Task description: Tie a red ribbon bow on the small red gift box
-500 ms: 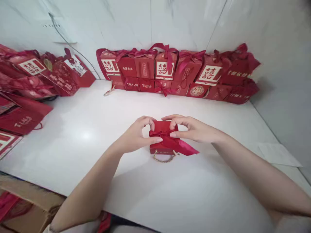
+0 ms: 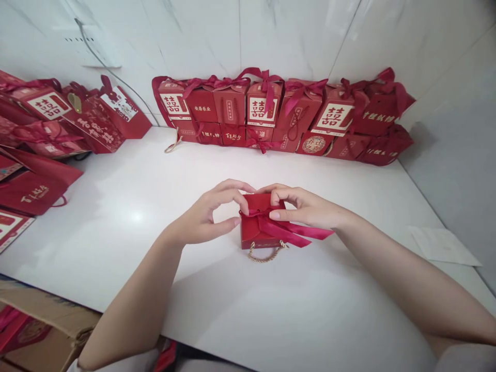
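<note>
A small red gift box [image 2: 259, 238] with a twisted cord handle [image 2: 267, 258] sits on the white table in front of me. A magenta ribbon [image 2: 289, 234] crosses its top, both tails trailing to the right. My left hand [image 2: 215, 212] is at the box's left edge, thumb and fingers apart, with the index fingertip at the ribbon. On the right side of the lid, my right hand [image 2: 306, 206] pinches the ribbon between thumb and index finger. Its other fingers reach behind the box, partly hidden.
Red gift boxes [image 2: 265, 108] with bows stand stacked in two rows along the wall. More red boxes [image 2: 34, 194] crowd the left side. A cardboard carton [image 2: 50, 315] is below the table's front left edge. Pale paper [image 2: 442, 245] lies at the right.
My left thumb has come off the ribbon and the left fingers have spread, the hand shifting slightly left. Both ribbon tails now show apart on the right. The right hand stays nearly in place.
</note>
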The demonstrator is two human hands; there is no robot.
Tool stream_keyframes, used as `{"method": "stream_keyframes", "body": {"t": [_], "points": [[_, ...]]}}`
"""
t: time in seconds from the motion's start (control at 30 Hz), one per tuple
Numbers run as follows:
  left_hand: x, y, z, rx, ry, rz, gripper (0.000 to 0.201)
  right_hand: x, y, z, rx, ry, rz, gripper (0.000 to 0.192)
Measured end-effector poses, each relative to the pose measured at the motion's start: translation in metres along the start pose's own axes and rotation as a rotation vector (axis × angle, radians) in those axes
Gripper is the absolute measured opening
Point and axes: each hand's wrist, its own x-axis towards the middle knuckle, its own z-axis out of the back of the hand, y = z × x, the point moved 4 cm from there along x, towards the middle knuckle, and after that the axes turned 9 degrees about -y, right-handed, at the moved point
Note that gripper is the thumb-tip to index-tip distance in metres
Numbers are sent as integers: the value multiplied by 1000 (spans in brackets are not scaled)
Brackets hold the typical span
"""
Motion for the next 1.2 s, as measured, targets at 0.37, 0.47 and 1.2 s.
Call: {"method": "stream_keyframes", "body": {"t": [0.37,0.47,1.2], "points": [[2,5,-10,235,-145,-54,12,-1,3,-3,45,14,16,26],[4,6,-16,181,-135,18,25,-2,3,-5,62,5,9,27],[6,23,-20,-29,-151,155,30,8,-30,2,293,-116,127,31]]}}
